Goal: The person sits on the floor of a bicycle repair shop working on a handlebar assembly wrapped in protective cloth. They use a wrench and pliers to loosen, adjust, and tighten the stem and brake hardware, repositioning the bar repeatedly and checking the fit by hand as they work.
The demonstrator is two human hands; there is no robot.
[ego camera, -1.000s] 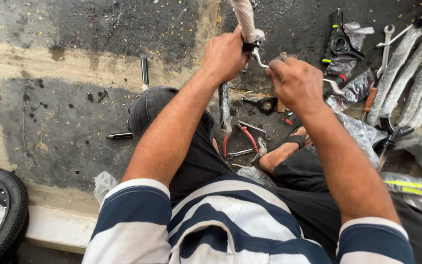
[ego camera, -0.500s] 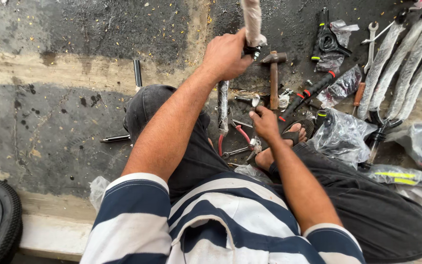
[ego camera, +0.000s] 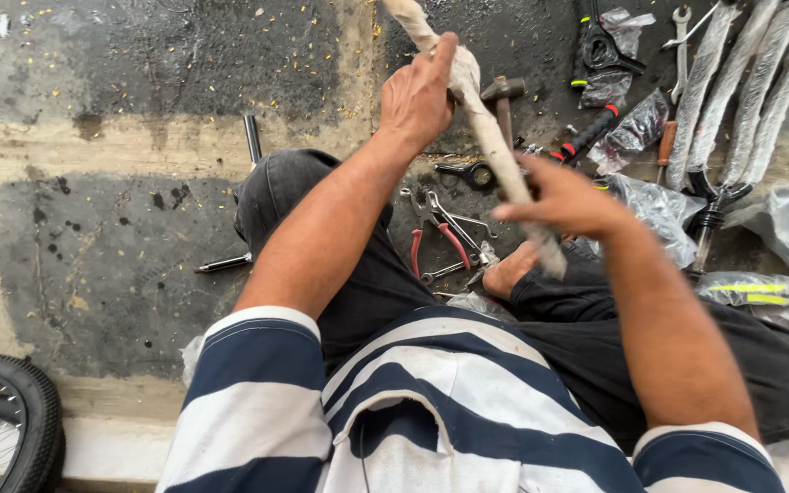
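Shown held aslant above the lap and the tool-strewn floor, the long pale wrapped rod (ego camera: 495, 151) is grasped in the clenched left hand (ego camera: 420, 96) and steadied lower by the loosely curled right hand (ego camera: 566, 196), best kept firm.

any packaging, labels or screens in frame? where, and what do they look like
No signs or screens.
Wrapped bar: held between left hand and right hand, long, pale whitish wrap.
Three wrapped parts: top right, long, grey-white film.
Clear plastic bags: top centre-right beside tools, crumpled.
Bag with yellow strip: right edge, clear, flat.
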